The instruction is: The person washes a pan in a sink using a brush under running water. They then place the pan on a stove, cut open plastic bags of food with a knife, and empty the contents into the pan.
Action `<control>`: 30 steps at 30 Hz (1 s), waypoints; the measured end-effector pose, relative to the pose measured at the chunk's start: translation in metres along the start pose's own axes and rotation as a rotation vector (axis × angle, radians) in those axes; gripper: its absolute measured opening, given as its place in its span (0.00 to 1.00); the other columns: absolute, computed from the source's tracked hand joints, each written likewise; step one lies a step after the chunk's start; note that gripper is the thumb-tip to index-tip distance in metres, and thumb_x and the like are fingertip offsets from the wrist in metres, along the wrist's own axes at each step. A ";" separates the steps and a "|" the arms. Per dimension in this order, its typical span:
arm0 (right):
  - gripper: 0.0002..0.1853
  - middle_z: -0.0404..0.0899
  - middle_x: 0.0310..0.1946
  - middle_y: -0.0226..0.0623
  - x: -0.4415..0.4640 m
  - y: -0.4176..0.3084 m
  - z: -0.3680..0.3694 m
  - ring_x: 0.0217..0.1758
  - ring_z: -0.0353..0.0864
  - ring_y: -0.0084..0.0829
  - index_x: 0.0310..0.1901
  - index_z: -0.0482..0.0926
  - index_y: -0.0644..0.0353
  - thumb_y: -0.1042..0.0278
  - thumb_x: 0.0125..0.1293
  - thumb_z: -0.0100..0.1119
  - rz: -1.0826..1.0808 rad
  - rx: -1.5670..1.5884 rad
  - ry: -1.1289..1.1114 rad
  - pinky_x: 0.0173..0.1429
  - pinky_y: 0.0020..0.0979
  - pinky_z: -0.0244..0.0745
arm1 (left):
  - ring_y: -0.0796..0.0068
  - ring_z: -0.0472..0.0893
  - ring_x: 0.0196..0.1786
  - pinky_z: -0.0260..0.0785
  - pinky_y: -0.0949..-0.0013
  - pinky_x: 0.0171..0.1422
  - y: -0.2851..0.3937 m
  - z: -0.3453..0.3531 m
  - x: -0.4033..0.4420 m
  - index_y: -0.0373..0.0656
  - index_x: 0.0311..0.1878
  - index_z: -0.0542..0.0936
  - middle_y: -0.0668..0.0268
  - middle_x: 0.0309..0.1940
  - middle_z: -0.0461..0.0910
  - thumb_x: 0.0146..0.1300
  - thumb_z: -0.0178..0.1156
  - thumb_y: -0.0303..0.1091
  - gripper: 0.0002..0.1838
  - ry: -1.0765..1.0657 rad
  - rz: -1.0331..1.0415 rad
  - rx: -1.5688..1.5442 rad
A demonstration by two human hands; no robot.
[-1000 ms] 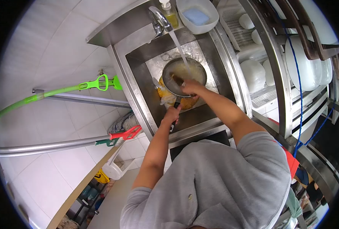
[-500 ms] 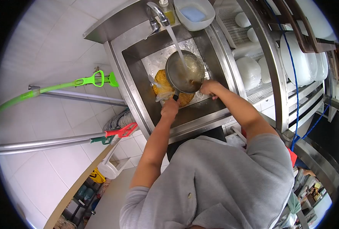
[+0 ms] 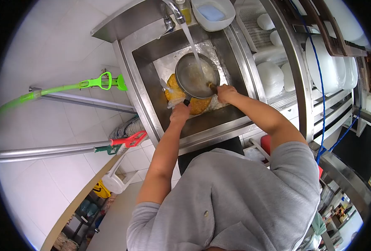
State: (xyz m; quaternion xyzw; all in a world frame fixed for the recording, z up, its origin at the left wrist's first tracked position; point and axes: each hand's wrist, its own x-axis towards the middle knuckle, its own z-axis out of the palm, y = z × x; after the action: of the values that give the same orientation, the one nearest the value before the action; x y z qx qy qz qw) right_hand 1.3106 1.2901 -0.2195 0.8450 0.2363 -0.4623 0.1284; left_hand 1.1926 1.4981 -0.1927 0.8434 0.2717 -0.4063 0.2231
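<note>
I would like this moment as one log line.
left hand: grips pan handle; right hand: holds brown tool in pan; water: running from tap into pan; pan: over sink

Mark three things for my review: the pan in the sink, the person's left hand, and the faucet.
Pan (image 3: 193,79): head view, on the inside of its base.
Left hand (image 3: 180,113): head view, on the middle of the hand.
Faucet (image 3: 176,12): head view, on its curved spout.

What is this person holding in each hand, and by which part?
The left hand grips the pan by its black handle. The right hand seems to hold a brown tool by its near end, though its kind is unclear.
</note>
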 end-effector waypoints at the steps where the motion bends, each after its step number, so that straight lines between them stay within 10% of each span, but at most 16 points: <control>1: 0.25 0.83 0.50 0.50 -0.017 -0.002 -0.015 0.47 0.86 0.44 0.61 0.76 0.59 0.59 0.64 0.57 0.001 -0.005 -0.004 0.45 0.44 0.84 | 0.48 0.79 0.59 0.73 0.50 0.60 -0.004 0.005 0.002 0.35 0.58 0.76 0.45 0.56 0.78 0.67 0.55 0.60 0.34 0.011 -0.012 0.005; 3: 0.26 0.82 0.52 0.50 -0.065 -0.006 -0.066 0.49 0.85 0.48 0.58 0.79 0.60 0.53 0.62 0.59 -0.134 0.329 -0.235 0.49 0.43 0.83 | 0.47 0.80 0.58 0.73 0.50 0.60 -0.010 0.014 0.005 0.35 0.58 0.77 0.45 0.55 0.79 0.67 0.55 0.60 0.34 0.051 -0.001 0.011; 4: 0.27 0.84 0.35 0.52 -0.073 -0.004 -0.066 0.32 0.87 0.40 0.61 0.75 0.56 0.51 0.65 0.59 -0.162 0.548 -0.173 0.29 0.36 0.85 | 0.46 0.80 0.57 0.73 0.50 0.60 -0.012 0.019 0.002 0.35 0.58 0.77 0.45 0.54 0.79 0.67 0.55 0.60 0.34 0.091 0.007 0.015; 8: 0.28 0.84 0.38 0.52 -0.032 -0.023 -0.020 0.32 0.87 0.43 0.62 0.74 0.56 0.49 0.66 0.58 -0.057 0.476 0.145 0.32 0.39 0.86 | 0.43 0.81 0.55 0.74 0.50 0.60 -0.017 0.028 -0.001 0.33 0.56 0.77 0.44 0.51 0.81 0.68 0.53 0.59 0.33 0.059 0.021 -0.094; 30: 0.23 0.85 0.35 0.52 -0.052 -0.048 -0.056 0.32 0.87 0.44 0.57 0.77 0.64 0.62 0.61 0.57 -0.026 0.600 -0.048 0.31 0.39 0.86 | 0.42 0.79 0.56 0.73 0.49 0.61 -0.044 0.046 0.037 0.31 0.50 0.81 0.39 0.51 0.80 0.67 0.52 0.64 0.37 -0.070 -0.063 -0.204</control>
State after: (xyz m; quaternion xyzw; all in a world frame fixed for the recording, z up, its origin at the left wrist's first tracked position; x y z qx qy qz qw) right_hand 1.3021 1.3406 -0.1456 0.8309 0.0968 -0.5329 -0.1275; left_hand 1.1575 1.5139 -0.2560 0.7926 0.3301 -0.4128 0.3041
